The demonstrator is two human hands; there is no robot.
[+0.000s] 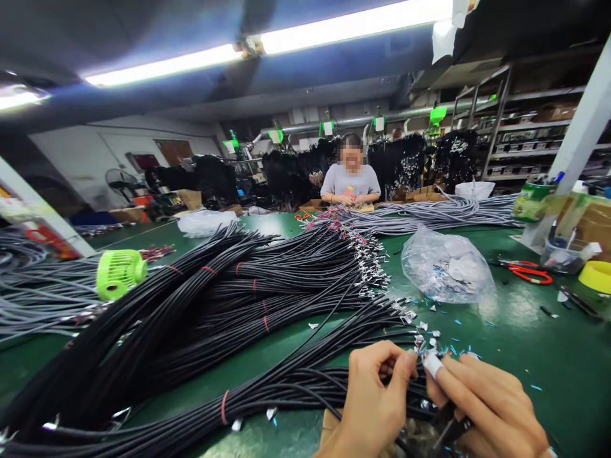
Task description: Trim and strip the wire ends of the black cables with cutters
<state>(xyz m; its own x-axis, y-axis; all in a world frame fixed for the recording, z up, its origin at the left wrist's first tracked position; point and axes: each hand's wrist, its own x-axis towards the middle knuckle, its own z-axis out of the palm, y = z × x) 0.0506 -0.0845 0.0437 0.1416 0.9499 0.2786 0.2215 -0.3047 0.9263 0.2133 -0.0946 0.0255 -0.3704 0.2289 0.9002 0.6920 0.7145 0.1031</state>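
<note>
My left hand (379, 397) is closed, thumb and forefinger pinched at the stripped end of a black cable, whose fine coloured wires (420, 347) show just past the fingertips. My right hand (491, 401) is curled close beside it, with white wrapping (433, 365) on a fingertip. A dark hand tool (451, 425) sits in the right palm; its kind is partly hidden by the fingers. Behind both hands, a bundle of black cables (286, 381) with a red tie (224, 407) lies on the green table (534, 343). Blue and white scraps are scattered around the hands.
More black cable bundles (229, 305) fill the left. A clear plastic bag (446, 267) of scraps, red-handled pliers (529, 272) and a yellow tape roll (596, 277) lie to the right. A green fan (120, 273) stands left. Grey cables (429, 213) and a seated person (351, 178) are opposite.
</note>
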